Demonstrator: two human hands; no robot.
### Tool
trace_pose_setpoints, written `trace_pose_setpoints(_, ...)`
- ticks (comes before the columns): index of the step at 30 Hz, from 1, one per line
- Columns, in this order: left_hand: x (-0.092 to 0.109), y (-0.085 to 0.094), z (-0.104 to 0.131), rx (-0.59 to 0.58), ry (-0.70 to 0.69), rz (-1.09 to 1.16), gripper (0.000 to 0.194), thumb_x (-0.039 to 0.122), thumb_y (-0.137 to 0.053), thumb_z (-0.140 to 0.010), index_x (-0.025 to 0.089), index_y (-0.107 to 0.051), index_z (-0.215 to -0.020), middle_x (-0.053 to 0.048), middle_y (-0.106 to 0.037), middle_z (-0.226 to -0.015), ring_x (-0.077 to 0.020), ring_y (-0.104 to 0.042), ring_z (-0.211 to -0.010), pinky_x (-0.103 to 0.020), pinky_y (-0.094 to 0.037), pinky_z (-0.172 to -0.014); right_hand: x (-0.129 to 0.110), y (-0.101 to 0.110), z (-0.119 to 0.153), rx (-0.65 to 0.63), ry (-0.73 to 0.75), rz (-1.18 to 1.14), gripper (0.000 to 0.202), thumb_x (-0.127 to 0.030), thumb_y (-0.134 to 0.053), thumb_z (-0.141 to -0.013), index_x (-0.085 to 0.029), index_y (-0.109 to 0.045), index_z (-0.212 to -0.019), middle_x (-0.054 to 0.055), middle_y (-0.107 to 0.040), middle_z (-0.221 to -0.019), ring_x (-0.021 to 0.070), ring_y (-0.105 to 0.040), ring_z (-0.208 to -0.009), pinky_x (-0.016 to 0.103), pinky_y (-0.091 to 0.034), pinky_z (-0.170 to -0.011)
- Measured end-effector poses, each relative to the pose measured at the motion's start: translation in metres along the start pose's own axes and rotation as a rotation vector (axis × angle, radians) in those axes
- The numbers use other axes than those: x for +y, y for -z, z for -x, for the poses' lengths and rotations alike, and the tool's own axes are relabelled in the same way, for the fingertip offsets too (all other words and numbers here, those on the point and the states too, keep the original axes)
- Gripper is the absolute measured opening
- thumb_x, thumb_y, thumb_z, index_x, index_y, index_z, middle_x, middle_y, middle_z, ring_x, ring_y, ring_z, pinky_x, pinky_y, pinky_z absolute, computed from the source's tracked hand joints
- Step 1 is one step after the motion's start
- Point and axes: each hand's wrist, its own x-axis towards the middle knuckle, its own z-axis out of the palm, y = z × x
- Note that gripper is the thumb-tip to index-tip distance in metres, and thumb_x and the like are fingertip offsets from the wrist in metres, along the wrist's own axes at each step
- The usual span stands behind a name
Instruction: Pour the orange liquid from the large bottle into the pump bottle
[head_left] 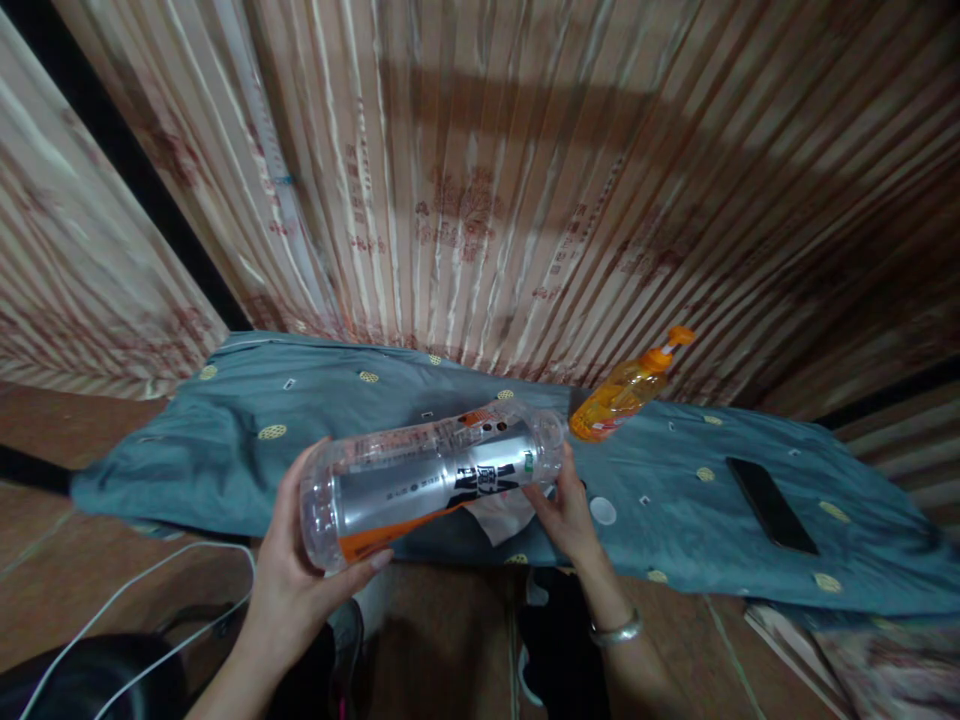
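Closest to my camera, I record a clear bottle (442, 480) held tilted above the cloth, its base toward the left hand (296, 590) and its neck toward the right hand (568, 520). I find the left hand gripping the base end, thumb along the lower edge, remaining fingers partly hidden behind the plastic. I find the right hand gripping the neck end between thumb and fingers; the bottle hides part of those fingertips.

By size, the pleated curtain (465, 300) comes first, printed with red flowers and cut off at the top and both sides. Next is the blue-grey cloth (225, 440) with yellow patches; whatever bears it is covered. I see a dark seat (90, 670) at lower left, cut off by the frame, with a white cable (142, 580) looping over it.

Of the containers, the clear bottle carries a silver and orange label that masks much of its inside, so I cannot tell its contents. The orange pump bottle (619, 398) stands on the cloth near the curtain, holding yellow-orange liquid.

Smaller items: a black phone (772, 505) lies flat to the right, a pale sheet (502, 520) is partly hidden beneath the clear bottle, a silver bangle (616, 630) circles the right wrist, and a round white piece (602, 511) sits just beside the right hand.
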Motion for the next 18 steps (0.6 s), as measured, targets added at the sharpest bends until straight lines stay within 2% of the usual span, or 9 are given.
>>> trace_pose_setpoints(4,0.0010,-0.0016,0.0005,0.013,0.009,0.003,0.098,0.048,-0.089,-0.063,0.029,-0.051,-0.151,-0.009,-0.068,-0.143,-0.0427,-0.067,-0.130,-0.056,-0.058,-0.108,-0.0004,-0.0006,-0.0001,0.011,-0.003,-0.014,0.079,-0.037,-0.071,-0.091,-0.021,-0.036,-0.160,0.015,-0.071,-0.139,0.0318,-0.071,-0.124,0.048,-0.058,-0.107)
trace_pose_setpoints(9,0.0022,-0.0035,0.0009,0.038,0.015,0.029,0.099,0.047,-0.090,-0.060,0.028,-0.054,-0.149,-0.011,-0.068,-0.144,-0.0446,-0.064,-0.133,-0.058,-0.054,-0.113,-0.0004,0.0000,-0.0002,0.005,0.001,0.006,0.078,-0.040,-0.070,-0.093,-0.021,-0.036,-0.160,0.015,-0.071,-0.140,0.0324,-0.071,-0.125,0.048,-0.058,-0.106)
trace_pose_setpoints(14,0.0017,-0.0034,0.0012,0.029,0.002,0.017,0.095,0.047,-0.087,-0.064,0.030,-0.053,-0.150,-0.009,-0.065,-0.148,-0.0429,-0.062,-0.137,-0.056,-0.051,-0.117,-0.0014,0.0001,0.0000,-0.004,0.006,-0.005,0.079,-0.042,-0.069,-0.094,-0.022,-0.034,-0.161,0.015,-0.072,-0.139,0.0319,-0.072,-0.123,0.048,-0.059,-0.105)
trace_pose_setpoints(18,0.0025,-0.0037,0.0006,0.036,0.017,0.043,0.100,0.048,-0.091,-0.059,0.028,-0.054,-0.149,-0.011,-0.067,-0.145,-0.0445,-0.063,-0.135,-0.058,-0.051,-0.116,-0.0017,-0.0006,-0.0002,-0.001,-0.002,-0.005,0.078,-0.041,-0.069,-0.093,-0.022,-0.034,-0.161,0.014,-0.072,-0.139,0.0324,-0.072,-0.124,0.049,-0.058,-0.106)
